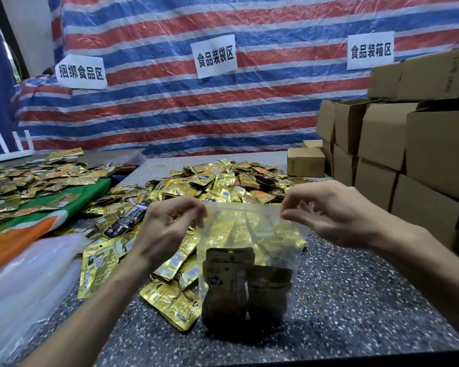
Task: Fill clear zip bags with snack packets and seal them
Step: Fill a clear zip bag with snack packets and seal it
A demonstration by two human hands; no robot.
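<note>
Striped red, white and blue tarpaulin (223,115) closes off the back of the room, with white paper signs (215,55) fixed to it and brown cardboard boxes (408,154) stacked along the right. Below runs the speckled grey tabletop (355,300), and a wide heap of gold snack packets (223,181) lies across its middle. On the left a green and orange cloth (51,207) carries more of them, and a pile of empty clear bags (24,287) sits nearer me.

I hold the clear zip bag (249,234) upright in front of the heap. My left grip (167,226) pinches its top left corner and my right grip (326,210) pinches the top right corner, both closed on the plastic, so the mouth is stretched straight between them. The bagged packets (231,282) sit low in the bag, standing on end. I judge that the stretch is there to line up the zip strips for sealing. Whether the zip is already pressed shut I cannot tell. The bag's bottom is at or just above the tabletop, and I cannot tell which.
</note>
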